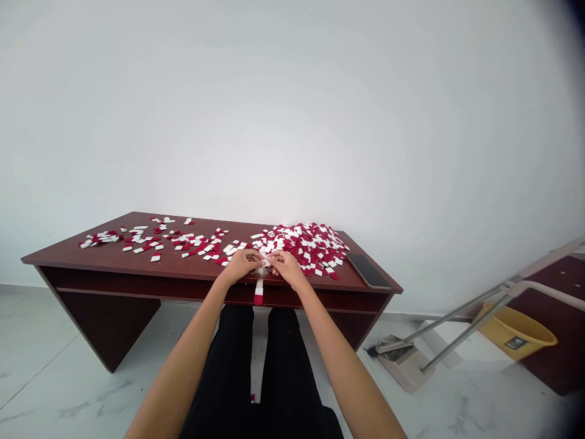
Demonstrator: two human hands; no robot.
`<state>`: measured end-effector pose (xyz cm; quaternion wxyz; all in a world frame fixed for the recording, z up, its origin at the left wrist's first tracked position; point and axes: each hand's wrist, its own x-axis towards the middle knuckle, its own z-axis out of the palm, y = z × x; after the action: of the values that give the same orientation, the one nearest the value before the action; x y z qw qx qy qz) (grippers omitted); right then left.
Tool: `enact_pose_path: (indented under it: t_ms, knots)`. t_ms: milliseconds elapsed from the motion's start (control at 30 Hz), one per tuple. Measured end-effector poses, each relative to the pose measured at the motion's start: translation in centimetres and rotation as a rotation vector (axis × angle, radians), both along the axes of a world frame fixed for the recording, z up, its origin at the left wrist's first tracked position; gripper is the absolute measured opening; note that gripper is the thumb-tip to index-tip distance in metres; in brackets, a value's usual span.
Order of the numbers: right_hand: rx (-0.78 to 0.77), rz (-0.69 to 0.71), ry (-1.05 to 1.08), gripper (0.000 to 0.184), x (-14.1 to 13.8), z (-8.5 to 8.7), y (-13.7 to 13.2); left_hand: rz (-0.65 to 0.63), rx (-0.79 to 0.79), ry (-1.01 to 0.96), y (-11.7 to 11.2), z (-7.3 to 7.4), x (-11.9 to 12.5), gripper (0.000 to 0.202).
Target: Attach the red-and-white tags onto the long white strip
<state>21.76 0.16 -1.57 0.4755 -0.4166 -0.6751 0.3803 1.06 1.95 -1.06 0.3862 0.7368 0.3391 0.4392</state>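
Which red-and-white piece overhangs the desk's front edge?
The red-tipped piece below and between left hand and right hand, red end lowest; the heaped and scattered pieces lie on the desktop.

Plain pale wall, glossy white floor tiles (grey-veined, like marble), reddish-brown desk, soft light.

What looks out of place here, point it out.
A red-ended pale strip hangs over the front of the table, and a small red bit shows between the person's legs. Both seem stray, since the red-and-white pieces lie on top.
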Motion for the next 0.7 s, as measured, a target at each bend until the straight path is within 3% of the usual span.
enact_pose_path:
  t_ms: [700]
  knots:
    - [0.009, 0.020, -0.029, 0.035, 0.12, 0.20, -0.38, 0.020, -0.018, -0.045, 0.17, -0.14, 0.06, 0.036]
